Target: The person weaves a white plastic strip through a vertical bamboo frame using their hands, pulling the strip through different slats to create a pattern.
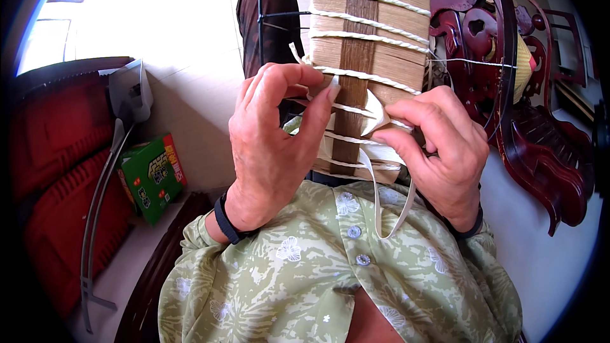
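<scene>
A long panel of tan fibre strips (397,57) runs away from my lap, with a dark brown band (359,44) down its middle. White twisted cords (381,24) cross it in spaced rows. At the panel's left edge my left hand (276,127) has its thumb and forefinger bent close together; what lies between them is hidden. My right hand (441,149) pinches a flat cream strip (376,114), folded into a point over the right half of the panel. A loop of narrow cream strip (381,216) hangs below onto my green patterned shirt (273,279).
Thin black rods (260,19) stand left of the panel. A taut cord (473,61) stretches right to a carved dark-red wooden chair (508,89). On the left are a red chair (70,216), a grey curved metal stand (101,216) and a green box (152,178) on the floor.
</scene>
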Motion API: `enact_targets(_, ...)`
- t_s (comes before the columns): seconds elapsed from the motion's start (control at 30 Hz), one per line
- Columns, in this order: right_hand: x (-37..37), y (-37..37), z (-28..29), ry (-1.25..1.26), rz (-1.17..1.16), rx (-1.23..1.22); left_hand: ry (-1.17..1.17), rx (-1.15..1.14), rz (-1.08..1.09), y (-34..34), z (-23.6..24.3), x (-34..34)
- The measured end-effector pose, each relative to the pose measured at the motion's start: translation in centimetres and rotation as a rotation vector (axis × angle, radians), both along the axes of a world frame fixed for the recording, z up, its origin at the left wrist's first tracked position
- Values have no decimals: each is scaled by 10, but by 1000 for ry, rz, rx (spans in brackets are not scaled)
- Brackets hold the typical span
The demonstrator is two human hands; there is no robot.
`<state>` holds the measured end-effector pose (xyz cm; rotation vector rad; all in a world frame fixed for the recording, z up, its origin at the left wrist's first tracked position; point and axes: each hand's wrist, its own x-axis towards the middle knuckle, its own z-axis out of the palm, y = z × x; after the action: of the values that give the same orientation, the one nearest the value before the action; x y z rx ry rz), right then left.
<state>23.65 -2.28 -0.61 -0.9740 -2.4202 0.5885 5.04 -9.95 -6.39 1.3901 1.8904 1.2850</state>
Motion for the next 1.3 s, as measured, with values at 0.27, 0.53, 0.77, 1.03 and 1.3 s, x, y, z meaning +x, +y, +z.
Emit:
enact_targets(0.27, -8, 4, -7, 12, 44, 120, -136, 41, 39, 0, -3, 1)
enact_targets(0.53, -7, 7, -11, 47, 44, 141, -283, 9, 74, 1, 1, 0)
enact_targets(0.77, -9, 7, -15, 63, 37, 138, -194, 118, 36, -3, -13, -7)
enact_targets(1.03, -9, 9, -21, 120, 66, 130, -330, 45, 125, -1, -7, 2)
enact_targets(1.3, -9, 8, -24, 138, 49, 99, -323, 98, 128, -3, -13, 2)
